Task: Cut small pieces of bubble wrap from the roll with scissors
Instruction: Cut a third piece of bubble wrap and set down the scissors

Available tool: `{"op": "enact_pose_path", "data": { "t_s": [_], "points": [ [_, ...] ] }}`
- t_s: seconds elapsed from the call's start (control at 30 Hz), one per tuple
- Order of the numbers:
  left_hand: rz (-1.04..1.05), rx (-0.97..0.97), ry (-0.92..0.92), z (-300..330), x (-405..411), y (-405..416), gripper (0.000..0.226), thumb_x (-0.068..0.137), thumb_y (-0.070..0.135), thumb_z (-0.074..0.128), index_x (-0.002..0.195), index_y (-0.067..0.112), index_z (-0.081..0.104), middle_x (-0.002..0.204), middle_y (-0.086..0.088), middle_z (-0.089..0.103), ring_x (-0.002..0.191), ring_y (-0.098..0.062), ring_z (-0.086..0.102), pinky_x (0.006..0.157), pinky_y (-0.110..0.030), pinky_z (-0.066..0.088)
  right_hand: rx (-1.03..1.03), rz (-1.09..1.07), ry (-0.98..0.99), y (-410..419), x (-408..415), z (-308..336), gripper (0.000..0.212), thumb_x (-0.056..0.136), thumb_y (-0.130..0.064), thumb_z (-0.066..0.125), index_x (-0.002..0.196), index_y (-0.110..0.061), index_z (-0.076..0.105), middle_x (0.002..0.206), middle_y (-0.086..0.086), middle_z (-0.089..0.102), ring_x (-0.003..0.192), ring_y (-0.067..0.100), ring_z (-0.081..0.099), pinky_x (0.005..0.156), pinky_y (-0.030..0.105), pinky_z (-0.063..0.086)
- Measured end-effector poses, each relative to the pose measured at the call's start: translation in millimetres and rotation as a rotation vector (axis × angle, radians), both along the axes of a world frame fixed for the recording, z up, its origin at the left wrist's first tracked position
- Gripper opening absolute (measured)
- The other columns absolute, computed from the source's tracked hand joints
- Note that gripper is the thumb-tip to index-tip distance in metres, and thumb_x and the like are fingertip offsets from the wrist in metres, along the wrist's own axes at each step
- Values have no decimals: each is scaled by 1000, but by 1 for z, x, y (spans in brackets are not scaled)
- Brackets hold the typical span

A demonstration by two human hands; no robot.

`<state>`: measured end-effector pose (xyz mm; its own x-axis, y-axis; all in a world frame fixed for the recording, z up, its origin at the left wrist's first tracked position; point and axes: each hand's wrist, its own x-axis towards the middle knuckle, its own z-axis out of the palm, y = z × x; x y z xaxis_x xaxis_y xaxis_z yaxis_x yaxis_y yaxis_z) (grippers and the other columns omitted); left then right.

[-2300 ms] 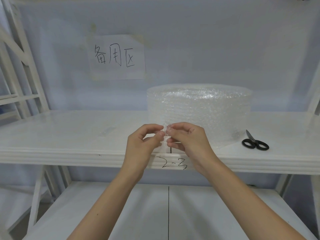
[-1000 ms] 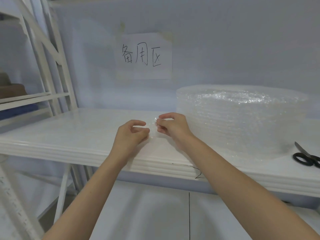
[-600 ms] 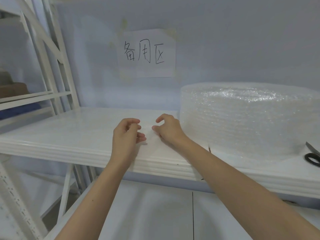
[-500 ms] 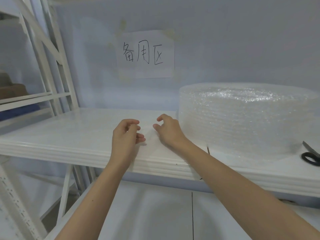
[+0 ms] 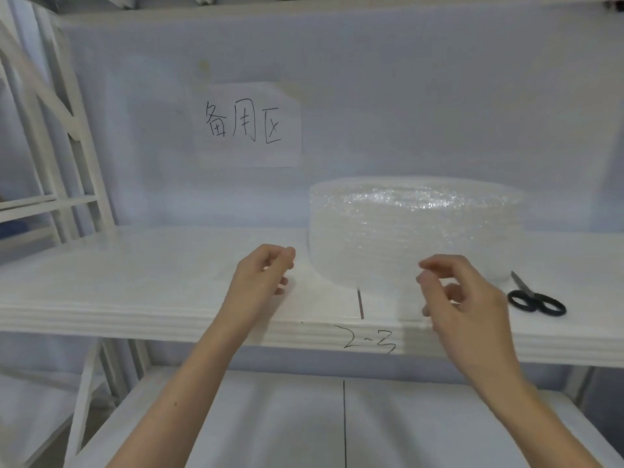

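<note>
A wide roll of clear bubble wrap lies flat on the white shelf, right of centre. Black-handled scissors lie shut on the shelf just right of the roll. My left hand hovers over the shelf left of the roll, fingers loosely curled, with nothing visible in it. My right hand is raised in front of the roll's lower right part, fingers bent and apart, holding nothing. It is a short way left of the scissors. Any small clear piece on the shelf is too faint to make out.
A paper sign with handwritten characters is stuck on the back wall. The shelf's front edge is marked "2-3". A lower shelf lies beneath my arms. White rack uprights stand at the left.
Both hands had pinched a small clear piece and lowered it to the shelf left of the roll, then let go. The view swung back right; my right hand moved right toward the scissors.
</note>
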<state>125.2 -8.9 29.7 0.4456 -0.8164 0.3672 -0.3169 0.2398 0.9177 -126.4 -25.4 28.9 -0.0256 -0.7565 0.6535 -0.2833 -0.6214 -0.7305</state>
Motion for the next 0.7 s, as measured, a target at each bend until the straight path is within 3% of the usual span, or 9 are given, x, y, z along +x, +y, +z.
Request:
{"op": "enact_pose_path", "data": {
  "t_s": [0.1, 0.23, 0.37, 0.47, 0.57, 0.7],
  "points": [
    [-155, 47, -122, -2, -36, -7, 19, 91, 42, 62, 93, 25, 69, 98, 4, 72, 77, -8, 67, 76, -30, 56, -30, -310, 63, -19, -54, -2, 10, 91, -22, 57, 93, -31, 60, 92, -9, 62, 69, 21, 58, 68, 34, 47],
    [-283, 144, -274, -8, -74, -15, 31, 82, 60, 62, 88, 31, 72, 91, 11, 74, 83, -6, 67, 80, -27, 52, 195, -646, 499, -53, -112, -11, 24, 91, -37, 53, 104, -18, 61, 115, 9, 55, 99, 32, 53, 70, 37, 37],
    [-313, 155, -326, -10, -97, -18, 31, 85, 59, 62, 89, 30, 73, 90, 14, 74, 82, -2, 67, 74, -21, 46, 333, -624, 621, -61, -129, -15, 31, 86, -44, 56, 82, -13, 59, 96, 9, 53, 90, 34, 50, 66, 37, 40],
    [-349, 151, -319, -7, -109, -16, 32, 83, 59, 61, 92, 31, 73, 93, 10, 75, 86, -9, 69, 79, -31, 54, 387, -607, 643, -67, -134, -4, 35, 83, -40, 58, 65, -9, 54, 79, 9, 51, 74, 33, 53, 56, 32, 35],
    [-370, 112, -297, -6, -119, -14, 21, 85, 49, 62, 93, 32, 72, 90, 7, 75, 87, -14, 69, 85, -36, 54, 522, -582, 759, -72, -135, 19, 38, 83, -44, 61, 66, -11, 49, 74, 7, 52, 65, 27, 51, 55, 30, 36],
    [-427, 45, -215, -7, -134, -10, 13, 95, 20, 61, 101, 23, 72, 87, 3, 76, 75, -3, 66, 71, -17, 50, 575, -557, 821, -80, -141, 22, 44, 84, -51, 61, 68, -12, 49, 73, 6, 55, 63, 24, 52, 54, 29, 37]
  ]
}}
